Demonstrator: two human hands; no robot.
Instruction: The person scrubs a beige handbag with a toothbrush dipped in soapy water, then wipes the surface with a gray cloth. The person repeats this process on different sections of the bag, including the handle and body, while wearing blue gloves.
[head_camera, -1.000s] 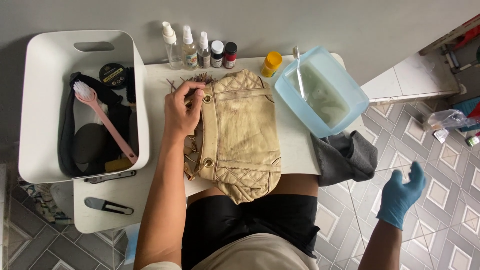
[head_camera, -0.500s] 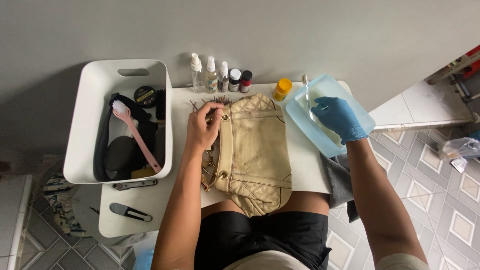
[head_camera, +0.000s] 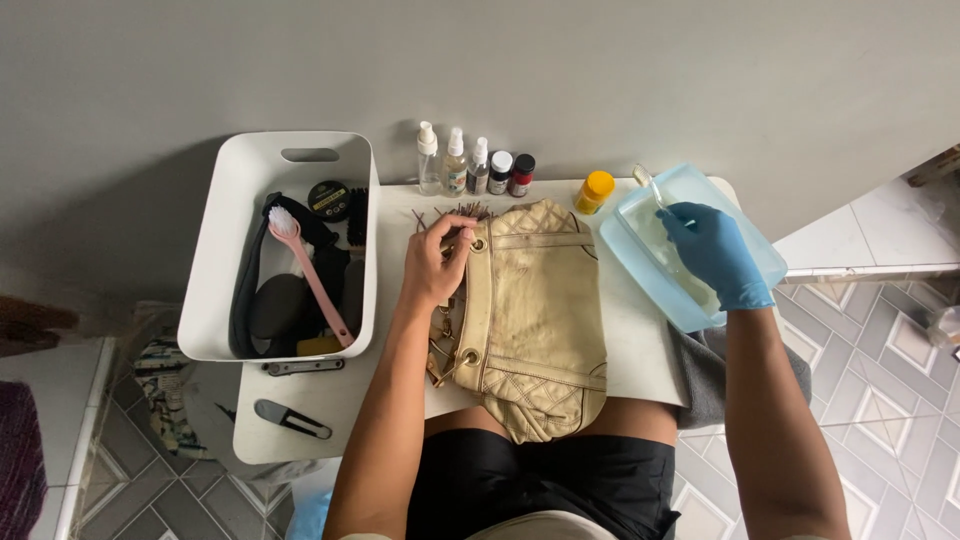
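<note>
Head view, looking straight down on a small white desk (head_camera: 640, 350) set against a grey wall. A cream quilted handbag (head_camera: 530, 320) lies at the centre of the desk, its lower end hanging over the near edge above the person's lap. The bare left hand (head_camera: 435, 265) rests at the bag's 10 o'clock corner, its grip closed on the leather beside a metal ring, with the chain strap (head_camera: 442, 345) trailing down the bag's left side. The right hand (head_camera: 715, 250), in a blue glove, sits at the bag's 2 o'clock inside a pale blue plastic tub (head_camera: 750, 235); its fingers are curled around the handle of a small white brush (head_camera: 650, 188), which sticks out toward 11 o'clock.

At 12 o'clock from the bag, along the wall, stand three clear spray bottles (head_camera: 452, 165) and two small dark jars (head_camera: 510, 172), with a yellow-capped jar (head_camera: 595, 190) just beside the tub. At 9 o'clock a white bin (head_camera: 220, 250) holds a pink long-handled brush (head_camera: 305, 270), a round tin (head_camera: 328, 200) and dark cloths. Thread snips (head_camera: 290, 418) lie at 8 o'clock near the desk's edge.
</note>
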